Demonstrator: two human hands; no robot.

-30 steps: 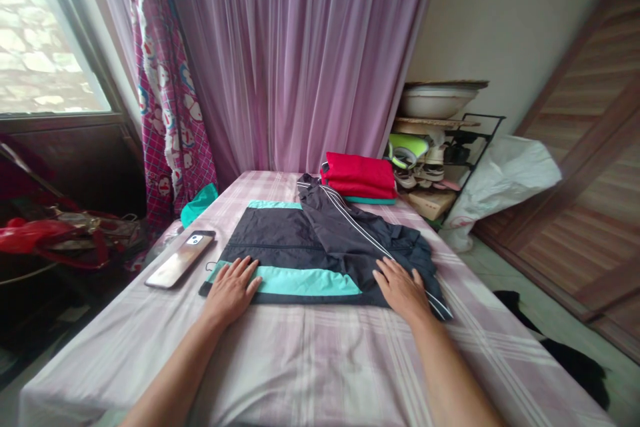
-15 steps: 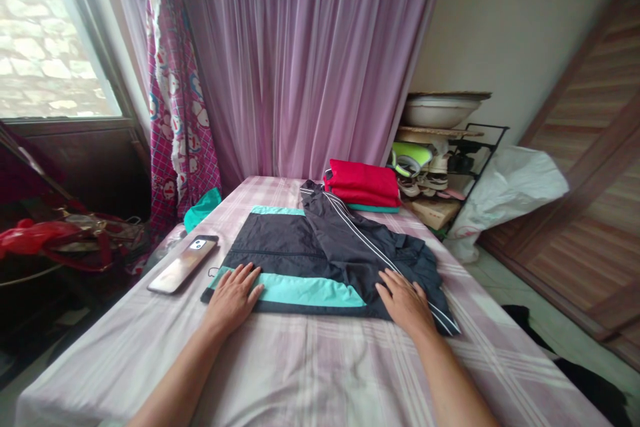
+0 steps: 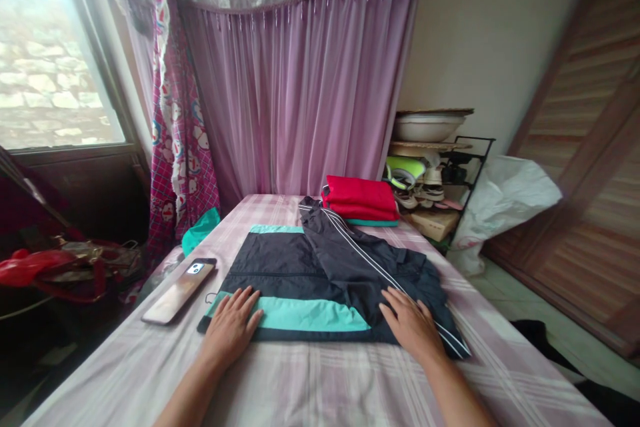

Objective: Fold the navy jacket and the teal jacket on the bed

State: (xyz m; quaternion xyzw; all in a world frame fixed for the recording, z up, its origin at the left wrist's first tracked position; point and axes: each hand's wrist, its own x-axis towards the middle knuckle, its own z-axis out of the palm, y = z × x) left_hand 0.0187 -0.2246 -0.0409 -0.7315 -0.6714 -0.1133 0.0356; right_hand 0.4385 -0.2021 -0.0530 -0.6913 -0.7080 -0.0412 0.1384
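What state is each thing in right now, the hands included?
Dark jacket: laid out, striped sleeve lying diagonally across it
Left hand: open, flat on the jacket
Right hand: open, resting on the jacket
Red cloth: folded, atop a teal cloth
Phone: lying camera side up
Purple curtain: hanging in folds

No words, brands or numbers can be read. The white sack (image 3: 507,203), past the right edge of the checked cloth (image 3: 310,380), bears a faint reddish print low on its side (too blurred to tell letters from a picture). On the phone (image 3: 177,293), near the cloth's left edge, and the box (image 3: 433,224), past its far right corner, any lettering is illegible.
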